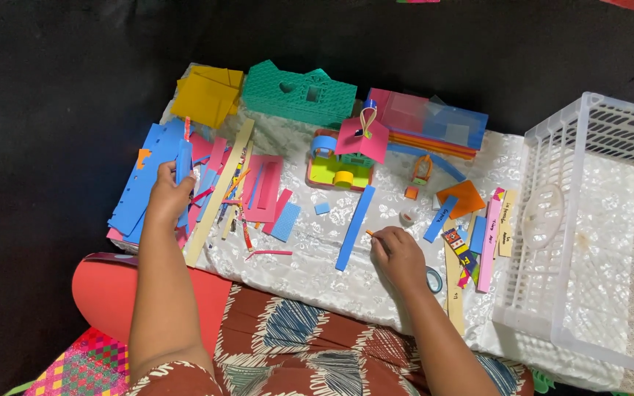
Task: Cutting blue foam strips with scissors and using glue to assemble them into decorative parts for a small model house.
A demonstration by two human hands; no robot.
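My left hand (166,194) is raised over the left heap of foam offcuts and grips a narrow blue foam strip (183,160) that stands upright between its fingers. My right hand (399,255) rests on the white patterned cloth (310,271), fingers closed on a thin stick with an orange tip (368,232). A long blue foam strip (354,228) lies just left of that hand. Behind it stands a small foam model (340,165) with a lime floor, a pink roof and a blue arch.
A white plastic basket (588,227) stands at the right. Pink, blue and cream foam strips (247,194) litter the cloth. A green foam house front (299,92), a yellow sheet (207,95) and stacked sheets (427,121) lie at the back. A tape roll (434,279) lies by my right wrist.
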